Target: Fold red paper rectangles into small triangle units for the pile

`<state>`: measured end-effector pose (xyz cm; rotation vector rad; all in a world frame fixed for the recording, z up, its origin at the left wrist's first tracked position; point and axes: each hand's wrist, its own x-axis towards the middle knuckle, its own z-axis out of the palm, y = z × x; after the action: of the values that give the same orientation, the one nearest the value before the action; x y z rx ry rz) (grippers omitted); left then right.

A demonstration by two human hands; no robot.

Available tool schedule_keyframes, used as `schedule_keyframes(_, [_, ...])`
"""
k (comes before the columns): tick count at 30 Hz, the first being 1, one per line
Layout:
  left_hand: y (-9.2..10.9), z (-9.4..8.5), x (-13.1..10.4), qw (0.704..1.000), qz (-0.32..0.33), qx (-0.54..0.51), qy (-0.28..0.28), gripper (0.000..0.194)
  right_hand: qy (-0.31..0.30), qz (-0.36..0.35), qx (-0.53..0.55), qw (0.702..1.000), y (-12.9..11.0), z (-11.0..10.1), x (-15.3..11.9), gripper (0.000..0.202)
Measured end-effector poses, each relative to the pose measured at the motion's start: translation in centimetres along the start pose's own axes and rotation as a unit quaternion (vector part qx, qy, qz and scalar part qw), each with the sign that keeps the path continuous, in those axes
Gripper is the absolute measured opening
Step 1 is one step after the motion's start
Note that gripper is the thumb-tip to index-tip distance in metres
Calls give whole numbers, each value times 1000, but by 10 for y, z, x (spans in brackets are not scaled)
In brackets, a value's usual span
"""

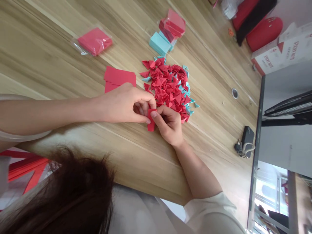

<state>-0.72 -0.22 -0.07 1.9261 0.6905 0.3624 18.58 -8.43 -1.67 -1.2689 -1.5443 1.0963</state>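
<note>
A small folded strip of red paper (151,126) is pinched between both hands over the wooden table. My left hand (126,100) reaches in from the left, thumb and fingers closed on the strip's left and upper edge. From the lower right comes my right hand (170,125), its thumb pressing on the strip's face. Just beyond the fingers lies a heap of folded paper triangles (168,86), mostly red with some light blue. Flat red paper sheets (119,76) lie behind my left hand, which partly covers them.
Farther back are a clear packet of red paper (95,41), a light blue paper stack (159,43) and a wrapped red stack (174,23). At the right are keys with a black case (245,143), a printed white box (282,50) and the table's dark edge (256,146).
</note>
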Motion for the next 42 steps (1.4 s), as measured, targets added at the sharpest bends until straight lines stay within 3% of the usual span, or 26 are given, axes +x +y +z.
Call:
schedule_keyframes(7, [-3, 2, 1, 999, 13, 21, 24, 28, 5, -9, 8, 1000, 1, 0, 0, 57])
schedule_keyframes(30, [-1, 1, 0, 1000, 3, 24, 20, 31, 20, -3, -9, 1000, 0, 0, -1, 59])
schedule_keyframes(38, [10, 0, -2, 999, 0, 16, 32, 29, 22, -3, 2, 1000, -3, 0, -1, 58])
schedule_keyframes(42, [13, -2, -5, 997, 31, 49, 42, 27, 27, -2, -7, 1000, -3, 0, -2, 58])
